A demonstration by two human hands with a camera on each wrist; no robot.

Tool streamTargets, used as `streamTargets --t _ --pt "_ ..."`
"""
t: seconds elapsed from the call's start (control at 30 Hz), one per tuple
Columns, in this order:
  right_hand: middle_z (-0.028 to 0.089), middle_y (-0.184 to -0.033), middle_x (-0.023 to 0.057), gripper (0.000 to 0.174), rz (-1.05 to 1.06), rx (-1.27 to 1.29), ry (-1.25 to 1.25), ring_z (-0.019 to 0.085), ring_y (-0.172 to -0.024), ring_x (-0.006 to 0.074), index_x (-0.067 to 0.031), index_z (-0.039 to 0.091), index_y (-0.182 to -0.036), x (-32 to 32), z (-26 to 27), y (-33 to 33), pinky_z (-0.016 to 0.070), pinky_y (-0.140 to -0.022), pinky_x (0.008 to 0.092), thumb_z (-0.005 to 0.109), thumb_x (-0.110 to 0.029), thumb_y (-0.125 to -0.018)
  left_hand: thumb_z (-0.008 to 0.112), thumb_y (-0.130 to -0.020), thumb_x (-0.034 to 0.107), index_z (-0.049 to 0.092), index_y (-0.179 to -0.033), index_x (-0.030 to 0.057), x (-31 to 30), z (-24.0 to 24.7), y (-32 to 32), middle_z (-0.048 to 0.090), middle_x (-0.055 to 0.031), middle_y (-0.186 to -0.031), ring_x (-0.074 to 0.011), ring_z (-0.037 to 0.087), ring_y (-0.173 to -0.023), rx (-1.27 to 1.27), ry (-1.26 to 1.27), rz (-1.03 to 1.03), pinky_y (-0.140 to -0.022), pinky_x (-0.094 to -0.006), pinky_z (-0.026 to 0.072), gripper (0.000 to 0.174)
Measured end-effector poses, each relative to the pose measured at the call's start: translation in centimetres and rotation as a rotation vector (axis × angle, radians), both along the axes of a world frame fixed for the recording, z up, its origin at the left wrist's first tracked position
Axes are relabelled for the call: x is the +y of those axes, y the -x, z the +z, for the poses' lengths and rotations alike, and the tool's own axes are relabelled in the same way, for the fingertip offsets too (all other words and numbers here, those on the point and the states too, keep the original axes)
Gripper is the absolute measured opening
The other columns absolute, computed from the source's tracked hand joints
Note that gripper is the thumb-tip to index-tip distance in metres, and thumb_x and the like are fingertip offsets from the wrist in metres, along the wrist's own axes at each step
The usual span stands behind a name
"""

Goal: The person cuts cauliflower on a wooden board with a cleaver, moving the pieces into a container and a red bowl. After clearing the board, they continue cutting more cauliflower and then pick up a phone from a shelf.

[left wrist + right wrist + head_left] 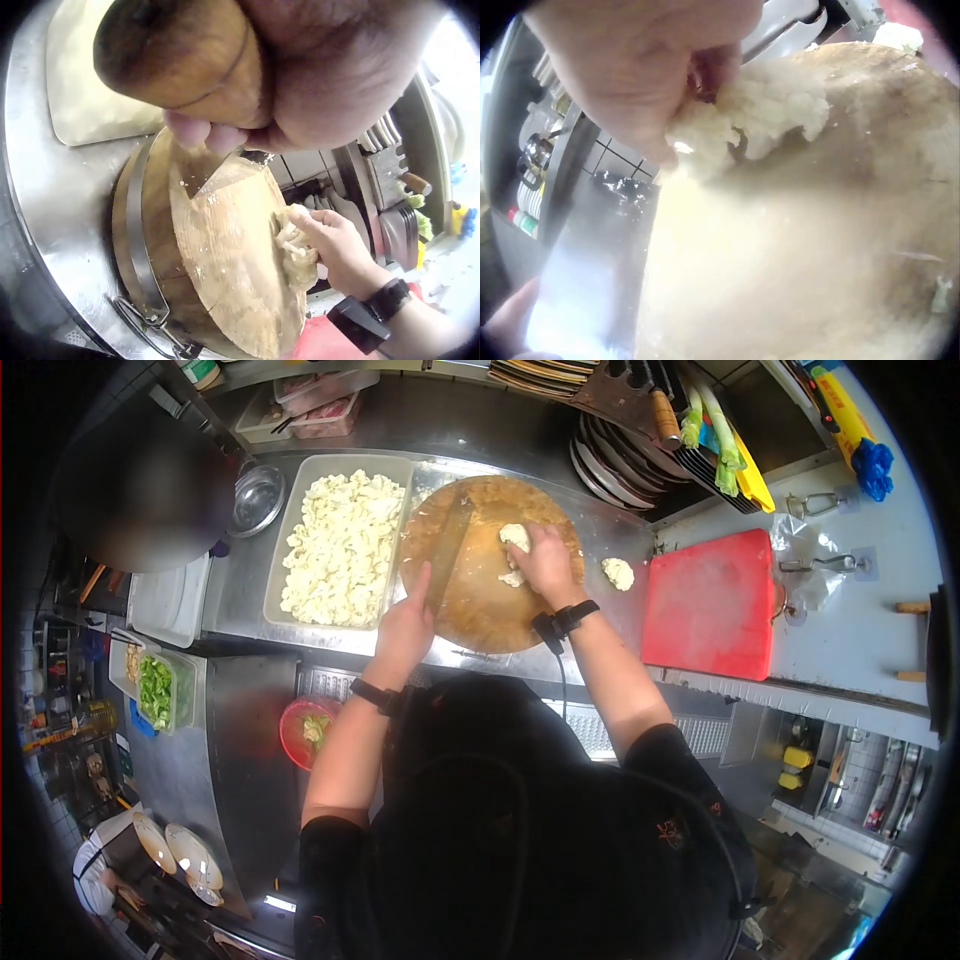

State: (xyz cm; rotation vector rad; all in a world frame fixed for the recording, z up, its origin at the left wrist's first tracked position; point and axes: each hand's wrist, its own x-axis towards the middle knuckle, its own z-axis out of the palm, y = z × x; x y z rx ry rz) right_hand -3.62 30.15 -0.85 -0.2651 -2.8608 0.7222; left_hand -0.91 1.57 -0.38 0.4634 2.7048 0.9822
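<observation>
My left hand [405, 628] grips the wooden handle [187, 71] of a cleaver [449, 550], fingers curled round it. Its broad blade [592, 255] lies over the left part of a round wooden chopping block [490, 622], bits of white crumb stuck to it. On the block's right side my right hand [548, 568] holds a pale cauliflower chunk [514, 538] between thumb and fingers. In the left wrist view the chunk's [298, 255] cut stems face the blade, some distance from it. Small crumbs dot the wood.
Left of the block stands a plastic tub [409, 485] heaped with cauliflower florets [340, 550]. A loose floret [618, 573] lies to the right, near a red cutting board [705, 605]. Dark plates [615, 470] and a cleaver rack stand behind. Below is a red bowl [291, 732].
</observation>
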Motion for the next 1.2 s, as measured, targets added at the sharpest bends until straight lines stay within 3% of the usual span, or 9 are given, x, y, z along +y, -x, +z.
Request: streamTargets --t 0.23,0.3,0.4,0.63,0.7,0.8,0.87,1.1,1.2 --pt "0.065 -0.130 0.0253 0.064 0.162 0.041 0.160 0.064 -0.120 0.0413 -0.0019 0.060 -0.141 1.0 0.9 -0.1 0.0528 -0.104 0.0436 0.083 -0.013 -0.081 0.060 -0.096 0.007 0.032 -0.165 0.0208 -0.1 0.0 0.2 0.069 -0.0259 -0.082 -0.0448 0.068 -0.077 -0.020 -0.012 -0.002 -0.073 -0.0539 0.0539 0.075" --pt "0.065 -0.132 0.0244 0.068 0.174 -0.027 0.425 0.062 -0.125 0.0410 -0.0008 0.057 -0.144 1.5 0.6 -0.4 0.0507 -0.108 0.0430 0.082 -0.010 -0.081 0.062 -0.096 0.006 0.032 -0.165 0.0215 -0.2 0.0 0.3 0.068 -0.0280 -0.084 -0.0466 0.068 -0.079 -0.044 -0.011 0.008 -0.074 -0.0542 0.0541 0.077" --pt "0.062 -0.139 0.0241 0.061 0.224 0.022 0.178 0.061 -0.126 0.0415 -0.0002 0.060 -0.141 2.3 0.2 -1.1 0.0501 -0.109 0.0426 0.080 -0.010 -0.084 0.062 -0.096 0.006 0.033 -0.165 0.0209 -0.3 -0.2 0.4 0.069 -0.0282 -0.084 -0.0467 0.068 -0.079 -0.034 -0.005 0.003 -0.074 -0.0540 0.0542 0.077" --pt "0.060 -0.143 0.0221 0.046 0.082 -0.014 0.134 0.061 -0.127 0.0407 -0.0038 0.066 -0.135 3.6 -0.1 0.2 0.0504 -0.108 0.0431 0.073 -0.013 -0.090 0.062 -0.096 0.006 0.033 -0.165 0.0212 -0.2 0.0 0.4 0.068 -0.0277 -0.083 -0.0464 0.068 -0.078 -0.030 -0.020 -0.002 -0.074 -0.0535 0.0541 0.077" --pt "0.065 -0.136 0.0219 0.044 0.232 0.166 -0.198 0.063 -0.123 0.0401 -0.0059 0.068 -0.133 3.5 -0.2 1.0 0.0517 -0.105 0.0448 0.073 -0.015 -0.091 0.062 -0.096 0.006 0.033 -0.165 0.0212 -0.3 0.0 0.3 0.068 -0.0276 -0.083 -0.0463 0.068 -0.078 -0.028 -0.021 -0.006 -0.074 -0.0535 0.0541 0.077" --pt "0.067 -0.126 0.0246 0.040 0.153 -0.038 0.054 0.066 -0.115 0.0430 -0.0038 0.070 -0.128 2.8 0.3 2.2 0.0536 -0.100 0.0465 0.074 -0.019 -0.091 0.061 -0.096 0.006 0.033 -0.165 0.0214 -0.4 0.0 0.4 0.068 -0.0275 -0.084 -0.0462 0.068 -0.078 -0.015 -0.027 -0.012 -0.074 -0.0535 0.0541 0.077" --pt "0.068 -0.121 0.0262 0.039 0.106 -0.047 0.021 0.066 -0.112 0.0438 -0.0019 0.071 -0.124 1.3 0.9 2.7 0.0539 -0.098 0.0475 0.075 -0.022 -0.091 0.059 -0.096 0.006 0.031 -0.166 0.0194 -0.8 -0.2 0.4 0.067 -0.0239 -0.077 -0.0436 0.067 -0.073 0.063 -0.005 -0.055 -0.070 -0.0539 0.0527 0.076" --pt "0.070 -0.103 0.0313 0.043 -0.034 -0.039 -0.019 0.068 -0.100 0.0454 0.0036 0.072 -0.112 -1.2 -2.8 4.5 0.0546 -0.091 0.0506 0.075 -0.035 -0.092 0.057 -0.096 0.003 0.032 -0.165 0.0192 -1.4 2.1 -1.3 0.065 -0.0255 -0.075 -0.0446 0.066 -0.072 0.080 -0.130 -0.035 -0.069 -0.0551 0.0517 0.075" --pt "0.070 -0.101 0.0317 0.041 -0.051 -0.035 0.018 0.068 -0.099 0.0460 0.0043 0.073 -0.107 -1.2 -2.6 4.7 0.0548 -0.090 0.0510 0.076 -0.034 -0.091 0.061 -0.096 0.002 0.035 -0.165 0.0211 -0.9 2.6 -1.5 0.066 -0.0295 -0.082 -0.0474 0.067 -0.079 -0.077 -0.115 0.003 -0.073 -0.0528 0.0521 0.077"
